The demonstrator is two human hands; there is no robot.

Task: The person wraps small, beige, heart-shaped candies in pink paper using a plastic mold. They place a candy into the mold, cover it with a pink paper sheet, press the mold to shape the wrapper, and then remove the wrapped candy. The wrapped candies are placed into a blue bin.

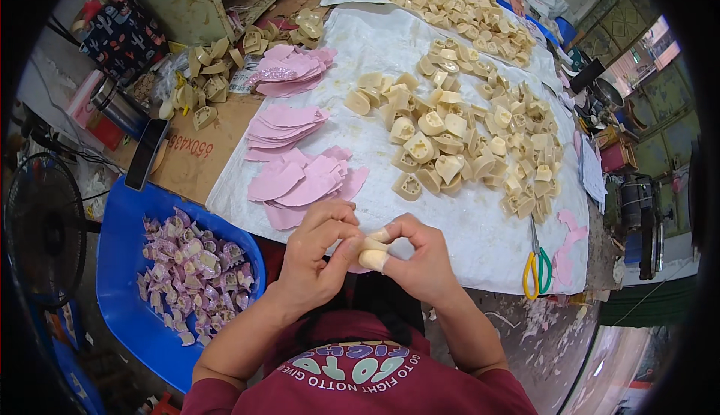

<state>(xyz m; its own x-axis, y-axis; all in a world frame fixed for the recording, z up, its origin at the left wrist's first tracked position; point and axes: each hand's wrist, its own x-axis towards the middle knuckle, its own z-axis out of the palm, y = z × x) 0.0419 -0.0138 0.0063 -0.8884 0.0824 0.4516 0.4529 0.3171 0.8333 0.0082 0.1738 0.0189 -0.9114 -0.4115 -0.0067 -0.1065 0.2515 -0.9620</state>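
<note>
Close in front of my body, my left hand (321,254) and my right hand (421,261) meet at the table's near edge. Both are closed in a pinch around a small cream piece, which looks like a shoe heel (367,245); fingers cover most of it. A bit of pink sheet (358,268) shows below it. Pale covers sit on my right thumb and forefinger tips. Just beyond my left hand lie fanned stacks of cut pink sheet pieces (289,178). Ahead and to the right, many loose cream heels (450,137) are heaped on the white cloth (341,182).
At left, a blue tub (120,265) holds purple glittery heels (199,265). A phone (146,154) and a steel flask (120,107) stand near a fan (45,227). Scissors (536,265) with yellow and green handles lie at the right edge. Someone's hand (516,4) shows at the far end.
</note>
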